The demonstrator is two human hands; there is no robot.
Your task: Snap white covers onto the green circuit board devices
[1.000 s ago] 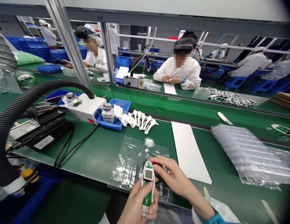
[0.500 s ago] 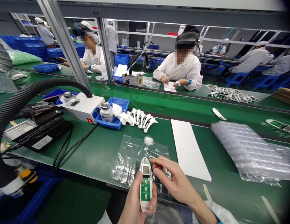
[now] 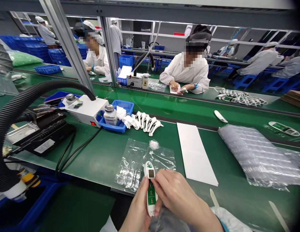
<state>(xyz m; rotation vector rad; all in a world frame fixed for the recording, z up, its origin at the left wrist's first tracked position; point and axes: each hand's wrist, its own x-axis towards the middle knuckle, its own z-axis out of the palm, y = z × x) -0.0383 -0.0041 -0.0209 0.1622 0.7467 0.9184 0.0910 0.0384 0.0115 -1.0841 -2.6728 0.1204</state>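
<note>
A white device housing [image 3: 151, 193] with a green circuit board and a small square screen stands roughly upright near the table's front edge. My left hand [image 3: 139, 201] is closed round its lower part, thumb along the left side. My right hand [image 3: 172, 190] has its fingers bent together against the housing's right side, just below the screen; whether a small part is between the fingertips is hidden. Behind the hands lie clear plastic bags [image 3: 134, 164] and a small crumpled clear wrap [image 3: 154, 144].
White sheet [image 3: 197, 154] and stacked bubble wrap [image 3: 256, 151] lie to the right. White shells [image 3: 148, 123], a blue tray [image 3: 116, 128] and a white box with a black hose [image 3: 88, 109] stand behind. Housings [image 3: 284, 128] lie on the belt; co-workers sit across.
My right hand has moved in from beside the housing and now touches it, fingers drawn together. The housing is turned slightly. Pieces on the belt have shifted left.
</note>
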